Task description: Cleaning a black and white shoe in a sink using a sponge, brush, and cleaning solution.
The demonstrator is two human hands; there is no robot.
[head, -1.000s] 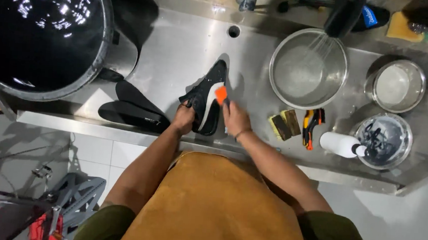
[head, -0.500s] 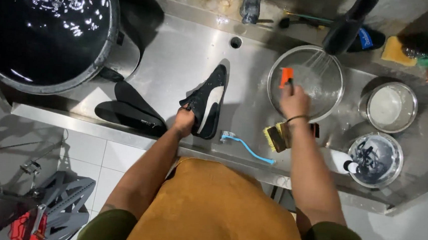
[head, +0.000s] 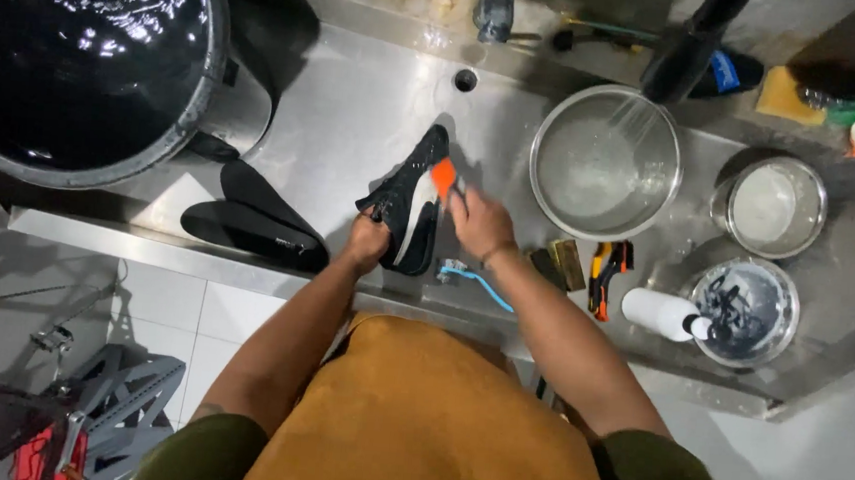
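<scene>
Scrubbing: my left hand [head: 367, 241] clamps the black shoe [head: 412, 204], right hand [head: 479, 224] clamped on the orange brush [head: 444, 179] at one o'clock; next stroke needs firm pressure.

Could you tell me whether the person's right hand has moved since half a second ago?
Yes. The right hand with the orange brush has come back from the large steel bowl leftward to the black shoe.

Steel counter [head: 356, 115] brushed, glossy; metal bowl [head: 551, 194] shiny; shoe [head: 412, 204] matt fabric.
</scene>
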